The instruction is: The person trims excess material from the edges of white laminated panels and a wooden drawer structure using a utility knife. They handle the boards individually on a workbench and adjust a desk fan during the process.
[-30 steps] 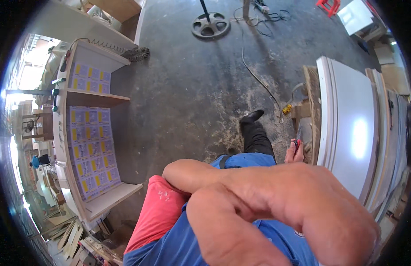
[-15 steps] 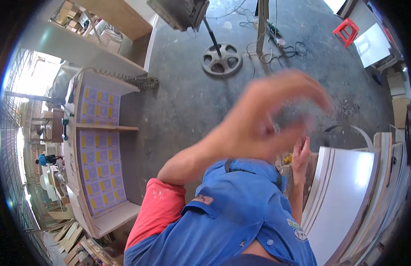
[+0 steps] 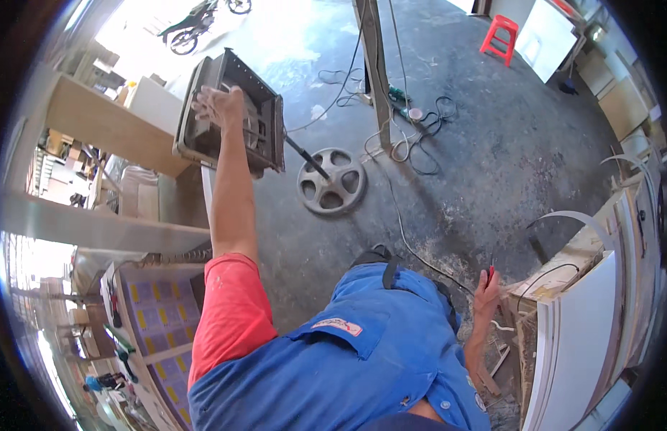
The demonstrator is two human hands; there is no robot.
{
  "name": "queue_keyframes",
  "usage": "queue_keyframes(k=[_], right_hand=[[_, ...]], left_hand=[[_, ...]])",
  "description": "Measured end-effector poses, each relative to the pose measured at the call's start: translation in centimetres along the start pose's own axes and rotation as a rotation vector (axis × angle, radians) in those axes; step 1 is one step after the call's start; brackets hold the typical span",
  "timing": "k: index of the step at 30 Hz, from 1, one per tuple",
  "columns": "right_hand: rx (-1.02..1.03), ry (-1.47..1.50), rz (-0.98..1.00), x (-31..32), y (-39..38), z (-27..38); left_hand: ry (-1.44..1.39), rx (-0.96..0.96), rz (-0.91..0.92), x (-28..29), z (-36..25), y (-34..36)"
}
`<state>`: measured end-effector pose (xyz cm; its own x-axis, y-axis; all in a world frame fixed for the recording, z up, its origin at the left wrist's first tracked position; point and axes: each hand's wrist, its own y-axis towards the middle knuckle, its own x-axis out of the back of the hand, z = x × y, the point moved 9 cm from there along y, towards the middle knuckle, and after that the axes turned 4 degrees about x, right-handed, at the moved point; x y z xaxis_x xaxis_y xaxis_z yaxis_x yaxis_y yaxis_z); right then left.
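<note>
My left hand (image 3: 220, 106) reaches out to a dusty grey square fan (image 3: 267, 93) at the far left, its fingers stretched out and apart over the casing. Whether the fingertips press on the fan is hard to tell. The fan sits on a pole above a round, spoked metal base (image 3: 332, 181). Low on the right, my right hand (image 3: 486, 293) is closed around a small red-handled tool (image 3: 491, 273) with a thin dark tip pointing up; its exact kind is too small to make out.
White panels (image 3: 574, 337) stand at the right beside a curved strip (image 3: 574, 218). Cables (image 3: 427, 161) lie around a post (image 3: 376, 79). A red stool (image 3: 500, 39) is farther back. An open cabinet (image 3: 157, 309) stands at the left, and a motorcycle (image 3: 197, 27) is beyond.
My left hand has swung from the middle out to the fan at the far left. The view has shifted, showing more of the fan. The right hand remains low at the right.
</note>
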<state>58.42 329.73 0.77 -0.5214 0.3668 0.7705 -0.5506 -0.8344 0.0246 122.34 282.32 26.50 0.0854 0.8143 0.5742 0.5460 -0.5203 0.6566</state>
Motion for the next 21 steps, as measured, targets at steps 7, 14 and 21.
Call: queue_keyframes(k=[7,14,21], right_hand=[[-0.114,0.005,-0.026,-5.0,-1.9,5.8],[-0.237,-0.108,0.116,-7.7,-2.8,7.1],[-0.113,-0.112,-0.01,-7.4,-4.0,6.3]], left_hand=[[0.15,-0.014,0.075,-4.5,1.8,-1.6],[0.025,-0.21,0.03,-2.8,5.3,0.4],[-0.412,-0.135,0.075,-5.4,7.9,4.8]])
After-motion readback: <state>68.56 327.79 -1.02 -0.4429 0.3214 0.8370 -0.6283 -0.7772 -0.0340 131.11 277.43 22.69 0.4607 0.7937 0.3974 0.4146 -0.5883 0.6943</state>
